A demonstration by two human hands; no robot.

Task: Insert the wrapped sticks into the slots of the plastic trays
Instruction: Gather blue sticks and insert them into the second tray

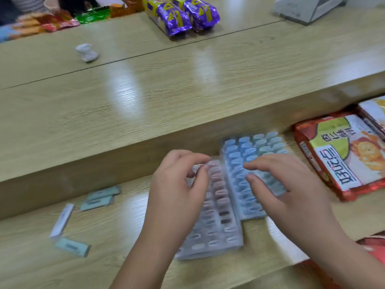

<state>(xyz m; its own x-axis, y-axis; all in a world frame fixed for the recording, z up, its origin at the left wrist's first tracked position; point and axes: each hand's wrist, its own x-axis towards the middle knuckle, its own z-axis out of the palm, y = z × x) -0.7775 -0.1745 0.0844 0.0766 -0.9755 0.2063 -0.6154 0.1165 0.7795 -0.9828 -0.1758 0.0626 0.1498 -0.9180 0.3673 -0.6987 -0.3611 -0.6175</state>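
Two slotted plastic trays lie side by side on the lower desk. The pinkish-grey tray [220, 224] is nearer, and the blue tray [237, 161] overlaps its right edge. My left hand [179, 184] hovers over the top left of the pinkish tray with its fingers curled toward the thumb. Motion blur hides whether it pinches anything. My right hand [283, 184] rests on the blue tray with fingers spread and thumb touching the slots. Loose wrapped sticks lie to the left: a grey-green pair [100, 198], a white one [62, 220] and another grey-green one [73, 246].
A raised wooden shelf [145, 97] runs behind the trays. Red and orange snack packs [341, 155] lie to the right, and another red pack [373, 247] by my right forearm. Purple snack bags [181, 15], a crumpled white wrapper [87, 52] and a grey box [306, 7] sit farther back.
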